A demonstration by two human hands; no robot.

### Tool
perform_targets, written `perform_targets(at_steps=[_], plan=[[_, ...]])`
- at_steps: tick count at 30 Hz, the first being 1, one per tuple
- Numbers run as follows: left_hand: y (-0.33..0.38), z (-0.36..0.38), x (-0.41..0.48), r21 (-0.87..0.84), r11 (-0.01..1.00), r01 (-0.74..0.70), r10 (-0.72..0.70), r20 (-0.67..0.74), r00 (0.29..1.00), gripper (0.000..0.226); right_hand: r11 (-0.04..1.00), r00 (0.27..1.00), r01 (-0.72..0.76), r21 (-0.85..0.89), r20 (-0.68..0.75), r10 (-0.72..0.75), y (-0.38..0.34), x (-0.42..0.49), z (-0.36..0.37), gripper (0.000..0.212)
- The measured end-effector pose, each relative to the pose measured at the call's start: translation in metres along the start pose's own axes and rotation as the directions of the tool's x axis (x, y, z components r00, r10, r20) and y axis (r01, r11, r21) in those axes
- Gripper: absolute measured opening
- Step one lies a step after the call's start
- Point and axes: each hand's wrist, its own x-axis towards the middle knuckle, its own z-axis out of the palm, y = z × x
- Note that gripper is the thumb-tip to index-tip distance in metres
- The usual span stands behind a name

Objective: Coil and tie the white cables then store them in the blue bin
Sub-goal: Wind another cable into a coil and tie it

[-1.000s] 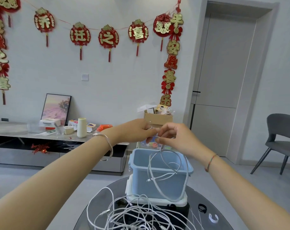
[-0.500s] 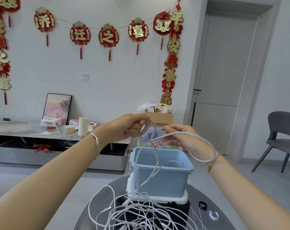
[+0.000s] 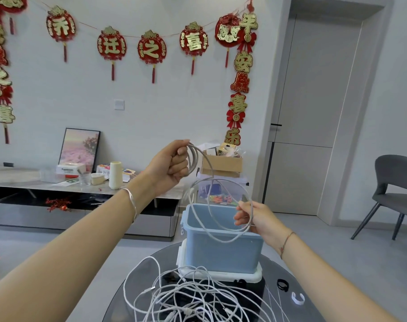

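My left hand is raised above the blue bin and grips several gathered loops of a white cable. The cable hangs from that fist in a wide loop over the bin's opening. My right hand, lower and to the right by the bin's rim, pinches the far side of this loop. A tangled pile of white cables lies on the round glass table in front of the bin. The bin stands on a white lid.
A black tie ring and a white clip lie on the table's right side. A grey chair stands at the right. Behind the bin are a cardboard box and a low TV cabinet.
My hands have drawn apart: the left rose with the gathered loops, the right dropped towards the bin's rim, pulling the cable into a wide loop.
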Motion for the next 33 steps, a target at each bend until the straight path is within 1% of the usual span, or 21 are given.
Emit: perform_targets(at_steps=[5, 8, 10, 12, 14, 15, 16, 17, 18, 19, 21, 22, 24, 25, 27, 28, 30, 31, 33], plan=[[0.002, -0.013, 0.002, -0.147, 0.988, -0.055, 0.042, -0.092, 0.995, 0.053, 0.992, 0.991, -0.126, 0.022, -0.036, 0.127, 0.019, 0.007, -0.009, 0.017], [0.004, -0.017, 0.002, -0.094, 0.994, -0.053, 0.043, -0.109, 0.993, 0.054, 0.979, 0.977, -0.204, -0.009, 0.061, 0.204, 0.029, 0.006, -0.017, 0.015], [-0.001, -0.017, 0.001, -0.043, 0.998, -0.037, 0.032, -0.120, 0.992, 0.050, 0.976, 0.966, -0.205, -0.072, 0.145, 0.214, 0.032, 0.002, -0.017, 0.012], [-0.007, -0.014, 0.000, -0.011, 1.000, -0.016, 0.014, -0.119, 0.993, 0.044, 0.970, 0.958, -0.174, -0.172, 0.197, 0.207, 0.033, 0.001, -0.014, 0.013], [-0.012, -0.012, 0.000, 0.012, 1.000, 0.005, -0.004, -0.107, 0.994, 0.042, 0.927, 0.954, -0.133, -0.352, 0.209, 0.216, 0.033, 0.001, -0.012, 0.017], [-0.015, -0.011, 0.000, 0.027, 0.999, 0.016, -0.013, -0.101, 0.995, 0.041, 0.877, 0.956, -0.102, -0.469, 0.196, 0.216, 0.032, 0.002, -0.011, 0.022], [-0.017, -0.011, -0.001, 0.052, 0.998, 0.028, -0.023, -0.094, 0.995, 0.041, 0.822, 0.963, -0.060, -0.567, 0.182, 0.196, 0.029, 0.003, -0.009, 0.027], [-0.019, -0.010, -0.001, 0.086, 0.995, 0.041, -0.034, -0.085, 0.996, 0.040, 0.784, 0.975, -0.010, -0.620, 0.168, 0.145, 0.025, 0.003, -0.006, 0.033], [-0.022, -0.009, -0.002, 0.124, 0.991, 0.056, -0.046, -0.076, 0.996, 0.040, 0.785, 0.985, 0.059, -0.617, 0.164, 0.055, 0.019, 0.004, -0.002, 0.036], [-0.024, -0.007, -0.002, 0.161, 0.985, 0.070, -0.060, -0.070, 0.996, 0.041, 0.821, 0.986, 0.125, -0.558, 0.159, -0.043, 0.010, 0.002, 0.003, 0.036], [-0.029, -0.005, -0.003, 0.222, 0.970, 0.095, -0.084, -0.062, 0.995, 0.041, 0.913, 0.972, 0.221, -0.341, 0.155, -0.177, -0.011, -0.005, 0.016, 0.033], [-0.031, -0.003, -0.004, 0.252, 0.962, 0.104, -0.093, -0.054, 0.994, 0.042, 0.933, 0.962, 0.258, -0.250, 0.160, -0.223, -0.021, -0.008, 0.022, 0.036], [-0.035, 0.000, -0.004, 0.306, 0.946, 0.111, -0.106, -0.032, 0.994, 0.042, 0.938, 0.938, 0.313, -0.152, 0.205, -0.280, -0.037, -0.011, 0.031, 0.039], [-0.036, 0.001, -0.004, 0.326, 0.939, 0.111, -0.109, -0.024, 0.994, 0.042, 0.927, 0.922, 0.343, -0.150, 0.245, -0.301, -0.042, -0.013, 0.035, 0.036], [-0.037, 0.004, -0.005, 0.356, 0.928, 0.109, -0.110, -0.018, 0.994, 0.043, 0.901, 0.888, 0.395, -0.180, 0.325, -0.325, -0.047, -0.015, 0.036, 0.023], [-0.037, 0.004, -0.005, 0.374, 0.921, 0.108, -0.109, -0.019, 0.994, 0.043, 0.898, 0.878, 0.409, -0.163, 0.339, -0.339, -0.049, -0.017, 0.036, 0.018], [-0.035, 0.004, -0.006, 0.423, 0.899, 0.111, -0.122, -0.003, 0.993, 0.043, 0.895, 0.875, 0.433, -0.109, 0.289, -0.388, -0.054, -0.020, 0.034, 0.019], [-0.034, 0.003, -0.007, 0.451, 0.884, 0.120, -0.144, 0.018, 0.989, 0.044, 0.877, 0.867, 0.468, -0.109, 0.249, -0.432, -0.055, -0.019, 0.032, 0.019], [-0.033, 0.004, -0.010, 0.483, 0.863, 0.152, -0.220, 0.087, 0.972, 0.047, 0.814, 0.829, 0.556, -0.168, 0.184, -0.529, -0.057, -0.016, 0.029, 0.019]])
